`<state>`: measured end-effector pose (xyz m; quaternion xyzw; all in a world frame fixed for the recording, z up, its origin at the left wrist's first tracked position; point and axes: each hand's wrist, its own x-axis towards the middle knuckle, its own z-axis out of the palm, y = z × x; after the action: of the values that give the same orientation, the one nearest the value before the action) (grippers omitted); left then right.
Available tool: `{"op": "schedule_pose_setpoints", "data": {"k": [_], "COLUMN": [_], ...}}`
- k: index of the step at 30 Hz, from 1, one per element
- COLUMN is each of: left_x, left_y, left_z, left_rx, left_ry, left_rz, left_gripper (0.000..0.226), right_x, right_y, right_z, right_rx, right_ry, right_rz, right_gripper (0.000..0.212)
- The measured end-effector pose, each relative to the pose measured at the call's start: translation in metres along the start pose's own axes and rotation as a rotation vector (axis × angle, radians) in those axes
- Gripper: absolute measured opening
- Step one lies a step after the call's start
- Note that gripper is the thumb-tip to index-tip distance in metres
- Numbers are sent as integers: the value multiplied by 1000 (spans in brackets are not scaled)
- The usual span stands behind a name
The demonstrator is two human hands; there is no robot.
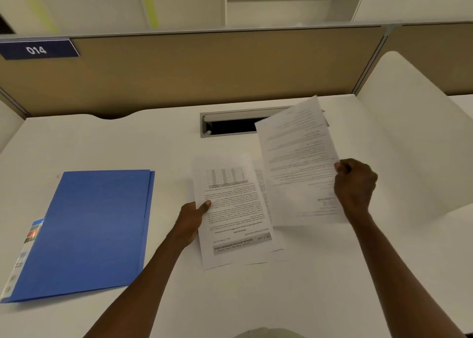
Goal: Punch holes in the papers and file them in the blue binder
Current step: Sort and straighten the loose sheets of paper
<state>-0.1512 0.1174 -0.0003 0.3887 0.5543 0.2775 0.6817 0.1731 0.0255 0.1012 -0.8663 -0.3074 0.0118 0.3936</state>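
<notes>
A closed blue binder (87, 230) lies flat on the white desk, left of centre. In the middle of the desk is a small stack of printed papers (233, 217); my left hand (192, 222) pinches its left edge, thumb on top. My right hand (355, 186) grips the right edge of a single printed sheet (297, 163) and holds it lifted and tilted above the stack. No hole punch is in view.
The white desk (256, 299) has an open cable slot (230, 125) at the back centre, partly behind the lifted sheet. A tan partition (204, 68) with a "014" label closes the back. A white side panel (409, 132) stands on the right.
</notes>
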Motion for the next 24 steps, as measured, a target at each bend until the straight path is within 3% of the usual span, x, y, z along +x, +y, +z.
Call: {"op": "schedule_pose_setpoints", "data": {"k": [5, 16, 19, 24], "left_x": [-2, -13, -18, -21], "left_y": [5, 31, 35, 37], "left_z": [2, 23, 28, 29], "left_rx": [9, -30, -66, -86], "left_ry": [-45, -213, -250, -202], "left_rz": [21, 45, 37, 1], "left_gripper": [16, 27, 28, 26], "right_x": [6, -49, -63, -73], "right_y": [-21, -18, -11, -9], "right_z": [-14, 50, 63, 65], "right_rx": [107, 275, 367, 474], "right_ry": [39, -449, -495, -498], "right_rz": [-7, 166, 209, 160], "right_gripper": [20, 25, 15, 34]}}
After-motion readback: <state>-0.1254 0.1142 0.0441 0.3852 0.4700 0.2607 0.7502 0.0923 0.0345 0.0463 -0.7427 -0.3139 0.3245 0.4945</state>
